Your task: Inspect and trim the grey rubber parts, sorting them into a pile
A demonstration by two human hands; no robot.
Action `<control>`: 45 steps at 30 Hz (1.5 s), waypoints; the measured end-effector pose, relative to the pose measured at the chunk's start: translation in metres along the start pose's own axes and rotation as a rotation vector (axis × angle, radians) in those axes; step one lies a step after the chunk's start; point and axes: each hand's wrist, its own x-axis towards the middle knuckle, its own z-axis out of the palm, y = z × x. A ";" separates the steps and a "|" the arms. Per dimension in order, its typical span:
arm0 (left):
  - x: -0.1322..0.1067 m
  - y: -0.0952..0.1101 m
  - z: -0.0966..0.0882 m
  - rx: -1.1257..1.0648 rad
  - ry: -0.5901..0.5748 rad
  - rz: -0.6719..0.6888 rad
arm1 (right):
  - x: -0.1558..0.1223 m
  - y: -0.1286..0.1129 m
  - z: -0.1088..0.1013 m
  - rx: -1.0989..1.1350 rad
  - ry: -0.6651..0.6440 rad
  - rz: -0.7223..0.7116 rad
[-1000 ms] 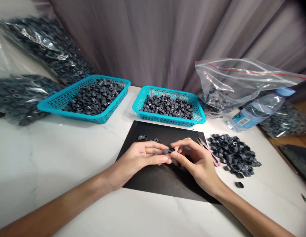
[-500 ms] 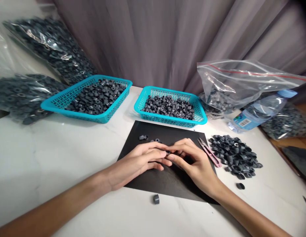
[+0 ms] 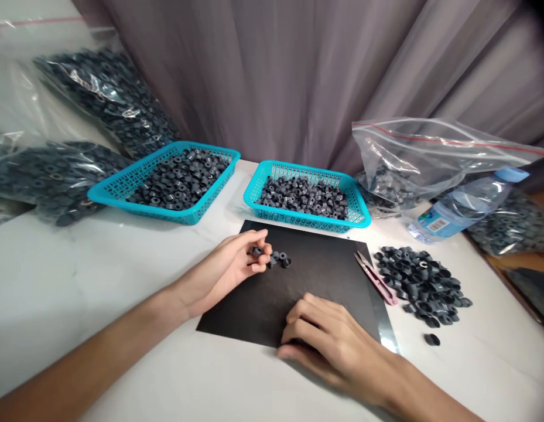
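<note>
Working apart now, the person's two hands no longer meet over the black mat (image 3: 315,275), as they did half a second ago. Seen from the head camera, the only view, the left hand (image 3: 234,258) is over the mat's left part, fingers curled narrowly around at least one dark grey piece (image 3: 256,252). A few loose pieces (image 3: 286,262) lie on the mat just beside those fingertips. The right hand (image 3: 333,346) has dropped to the mat's near edge, fingers bent downward. It covers the spot where a single piece lay on the table; whether it grips that piece I cannot tell. So the shared handling has broken off, and each hand is busy in its own place.

The mat is flat, thin and dull, with a faint sheen. The pieces look like short, smooth plastic rings or caps. To the mat's right are pink-handled snips (image 3: 377,278) with metal blades, then a loose heap (image 3: 421,287) of such pieces. Beyond the mat's far edge is a turquoise lattice basket (image 3: 307,224), rigid and shallow, filled with more; a second basket (image 3: 142,207) sits past its far left corner.
</note>
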 end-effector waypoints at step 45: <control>-0.014 -0.020 0.000 1.029 -0.086 0.354 | 0.035 0.021 -0.006 0.406 0.531 0.300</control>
